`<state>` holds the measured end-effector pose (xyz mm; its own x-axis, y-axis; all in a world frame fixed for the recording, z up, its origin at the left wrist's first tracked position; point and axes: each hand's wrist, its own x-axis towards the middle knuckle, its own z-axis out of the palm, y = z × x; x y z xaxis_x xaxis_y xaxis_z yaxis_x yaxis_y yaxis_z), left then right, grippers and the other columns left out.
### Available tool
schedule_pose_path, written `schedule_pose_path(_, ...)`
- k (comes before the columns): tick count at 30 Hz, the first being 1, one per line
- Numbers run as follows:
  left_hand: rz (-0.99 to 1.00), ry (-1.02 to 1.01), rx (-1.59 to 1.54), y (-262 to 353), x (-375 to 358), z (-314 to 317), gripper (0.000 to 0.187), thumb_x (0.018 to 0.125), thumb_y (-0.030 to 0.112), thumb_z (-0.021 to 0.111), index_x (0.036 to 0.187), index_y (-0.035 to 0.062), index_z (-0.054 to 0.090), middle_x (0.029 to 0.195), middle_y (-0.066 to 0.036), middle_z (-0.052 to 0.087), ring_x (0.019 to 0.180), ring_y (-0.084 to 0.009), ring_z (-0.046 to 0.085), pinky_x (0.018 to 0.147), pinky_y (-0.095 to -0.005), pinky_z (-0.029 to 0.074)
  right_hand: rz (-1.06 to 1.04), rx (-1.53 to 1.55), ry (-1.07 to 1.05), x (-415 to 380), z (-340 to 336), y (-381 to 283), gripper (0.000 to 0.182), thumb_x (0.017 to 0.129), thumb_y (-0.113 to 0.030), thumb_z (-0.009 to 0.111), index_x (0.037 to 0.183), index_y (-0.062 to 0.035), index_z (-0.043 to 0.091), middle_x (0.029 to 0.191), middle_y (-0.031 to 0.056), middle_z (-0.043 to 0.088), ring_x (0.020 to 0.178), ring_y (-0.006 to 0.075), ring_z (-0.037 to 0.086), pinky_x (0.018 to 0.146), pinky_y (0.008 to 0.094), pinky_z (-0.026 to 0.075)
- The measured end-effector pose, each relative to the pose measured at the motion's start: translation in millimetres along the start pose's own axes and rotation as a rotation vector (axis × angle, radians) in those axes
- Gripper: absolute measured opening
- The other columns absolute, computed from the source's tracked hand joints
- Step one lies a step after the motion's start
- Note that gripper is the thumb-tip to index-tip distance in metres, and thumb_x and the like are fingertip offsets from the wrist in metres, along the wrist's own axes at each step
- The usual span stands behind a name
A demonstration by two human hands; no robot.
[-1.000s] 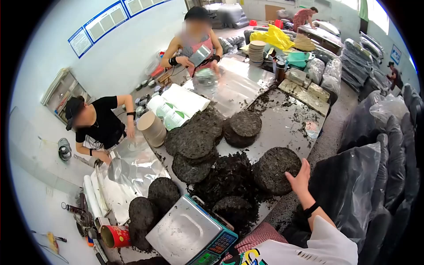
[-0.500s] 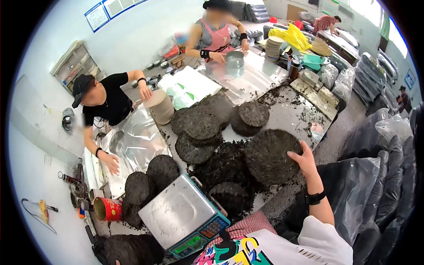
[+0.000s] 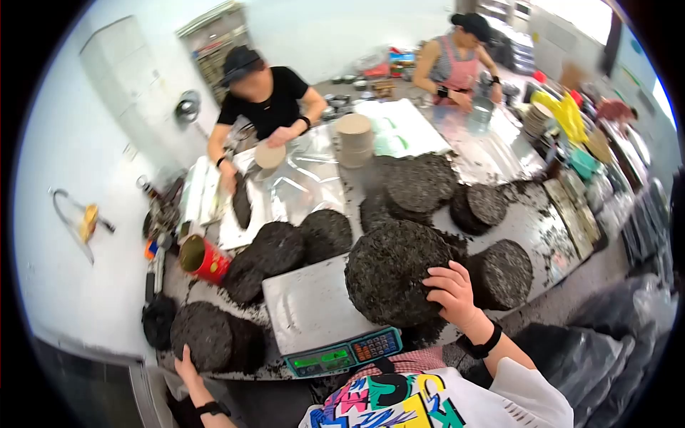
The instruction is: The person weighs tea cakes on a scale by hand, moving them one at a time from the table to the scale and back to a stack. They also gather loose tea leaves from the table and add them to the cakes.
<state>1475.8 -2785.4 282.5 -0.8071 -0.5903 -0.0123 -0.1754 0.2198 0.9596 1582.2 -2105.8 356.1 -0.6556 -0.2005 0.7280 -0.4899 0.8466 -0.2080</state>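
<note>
A dark, coarse, fibrous round cake (image 3: 392, 267) is tilted up beside and partly over the scale's metal pan (image 3: 307, 303). My right hand (image 3: 453, 292) grips its right edge, fingers across the near face; the thumb is hidden. At the lower left, my left hand (image 3: 188, 369) is at the near edge of another dark round cake (image 3: 202, 335), its thumb lying on the face and the other fingers mostly hidden. More such cakes stand behind this one. The scale's green display (image 3: 334, 358) is lit; its digits are too small to read.
Several dark cakes (image 3: 278, 246) lie behind the scale, with a stack (image 3: 503, 274) at right. A red tin (image 3: 203, 258) stands at left. Across the table one co-worker (image 3: 264, 107) handles pale discs and a dark piece; another (image 3: 460, 64) works with a round mould.
My view has turned left. The round cake in my right hand has moved from above the loose dark heap to the scale. My left hand has come into view at the lower-left cakes.
</note>
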Motion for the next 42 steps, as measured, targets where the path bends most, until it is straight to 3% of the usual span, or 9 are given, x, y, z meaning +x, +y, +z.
schedule_pose_path(4, -0.014, -0.041, -0.158, 65, -62, 49, 0.050, 0.084, 0.026, 0.065, 0.119, -0.0068, 0.051, 0.115, -0.016, 0.058, 0.103, -0.0268, 0.055, 0.088, -0.0362, 0.044, 0.173, 0.304, 0.001, 12, 23, -18, 0.019, 0.066, 0.002, 0.063, 0.077, -0.0106, 0.055, 0.103, 0.0068, 0.062, 0.102, 0.0271, 0.058, 0.090, 0.0404, 0.043)
schedule_pose_path(6, 0.020, -0.062, 0.116, 22, -72, 83, 0.040, 0.085, 0.029, 0.061, 0.107, -0.0032, 0.056, 0.104, -0.021, 0.060, 0.096, -0.0287, 0.057, 0.081, -0.0376, 0.047, 0.913, 0.919, 0.090, -2, 53, -22, 0.028, 0.082, -0.001, 0.058, 0.108, -0.0051, 0.051, 0.110, 0.0094, 0.059, 0.101, 0.0239, 0.058, 0.085, 0.0355, 0.047)
schedule_pose_path(8, 0.840, -0.295, 1.019, -3, -110, 138, 0.038, 0.087, 0.033, 0.057, 0.101, -0.0020, 0.055, 0.099, -0.025, 0.059, 0.091, -0.0348, 0.057, 0.079, -0.0409, 0.046, 1.287, 1.453, 0.057, 3, 72, -25, 0.041, 0.090, -0.005, 0.052, 0.128, 0.0007, 0.039, 0.118, 0.0086, 0.055, 0.103, 0.0208, 0.054, 0.088, 0.0360, 0.045)
schedule_pose_path(11, -0.004, -0.535, 0.164, 11, -173, 231, 0.053, 0.092, 0.035, 0.051, 0.126, -0.0047, 0.043, 0.119, -0.026, 0.053, 0.111, -0.0345, 0.052, 0.093, -0.0381, 0.040, 1.370, 1.584, 0.019, -8, 112, -43, 0.041, 0.091, -0.007, 0.053, 0.129, 0.0005, 0.039, 0.119, 0.0101, 0.054, 0.106, 0.0199, 0.052, 0.090, 0.0346, 0.044)
schedule_pose_path(16, 0.323, -0.201, 0.161, 2, -169, 210, 0.039, 0.094, 0.021, 0.047, 0.125, -0.0032, 0.042, 0.115, -0.017, 0.051, 0.106, -0.0272, 0.050, 0.094, -0.0345, 0.038, 0.743, 0.419, -0.241, -46, 116, -25, 0.067, 0.076, -0.006, 0.067, 0.133, 0.0026, 0.033, 0.117, 0.0198, 0.051, 0.109, 0.0311, 0.051, 0.090, 0.0361, 0.043)
schedule_pose_path(21, 0.155, -0.175, 0.127, -13, -165, 136, 0.033, 0.095, 0.018, 0.048, 0.122, -0.0003, 0.046, 0.115, -0.013, 0.052, 0.102, -0.0216, 0.052, 0.088, -0.0326, 0.042, 0.952, -0.082, -0.563, -143, 115, 19, 0.085, 0.066, -0.011, 0.074, 0.137, -0.0031, 0.029, 0.128, 0.0198, 0.040, 0.120, 0.0378, 0.039, 0.099, 0.0418, 0.037)
schedule_pose_path(30, 0.147, -0.269, 0.048, 10, -164, 117, 0.028, 0.092, 0.008, 0.050, 0.119, -0.0004, 0.048, 0.113, -0.010, 0.054, 0.103, -0.0174, 0.056, 0.089, -0.0280, 0.043, 0.868, 0.122, -0.406, -156, 126, 55, 0.069, 0.067, 0.004, 0.064, 0.131, -0.0058, 0.041, 0.122, 0.0166, 0.052, 0.117, 0.0347, 0.047, 0.098, 0.0387, 0.039)
schedule_pose_path(34, 0.127, -0.423, -0.077, 11, -166, 158, 0.027, 0.092, 0.006, 0.049, 0.118, -0.0007, 0.049, 0.112, -0.010, 0.055, 0.101, -0.0168, 0.056, 0.089, -0.0279, 0.043, 1.167, 0.466, -0.127, -158, 117, 75, 0.061, 0.073, 0.007, 0.054, 0.131, -0.0055, 0.042, 0.114, 0.0104, 0.055, 0.101, 0.0169, 0.056, 0.089, 0.0268, 0.042)
schedule_pose_path(42, 0.367, -0.571, 0.117, 21, -190, 236, 0.028, 0.088, 0.016, 0.054, 0.113, 0.0032, 0.055, 0.110, -0.014, 0.054, 0.102, -0.0257, 0.055, 0.086, -0.0315, 0.044, 0.572, 0.382, -0.364, 28, 118, -55, 0.066, 0.067, -0.014, 0.076, 0.125, -0.0060, 0.046, 0.109, 0.0165, 0.054, 0.101, 0.0343, 0.054, 0.086, 0.0363, 0.046)
